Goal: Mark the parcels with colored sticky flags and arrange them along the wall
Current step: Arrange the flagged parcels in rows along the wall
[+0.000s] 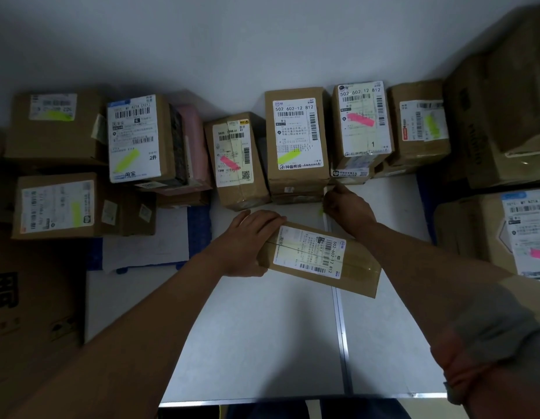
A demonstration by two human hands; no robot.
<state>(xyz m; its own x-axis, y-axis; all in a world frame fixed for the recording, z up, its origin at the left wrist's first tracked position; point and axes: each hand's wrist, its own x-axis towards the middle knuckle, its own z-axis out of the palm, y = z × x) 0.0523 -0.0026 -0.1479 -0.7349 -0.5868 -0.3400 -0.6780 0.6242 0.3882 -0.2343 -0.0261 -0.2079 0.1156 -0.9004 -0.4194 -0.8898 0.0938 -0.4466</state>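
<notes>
Flagging step: the left hand (247, 240) grips the unmarked flat parcel (320, 258) on the white floor (262, 328), near the wall row (296, 137). The right hand (346, 204) pinches what looks like a green sticky flag (322, 211) — next, press it onto the shipping label (308, 252).

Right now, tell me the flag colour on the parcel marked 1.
Pink flag on its label, head view.
</notes>
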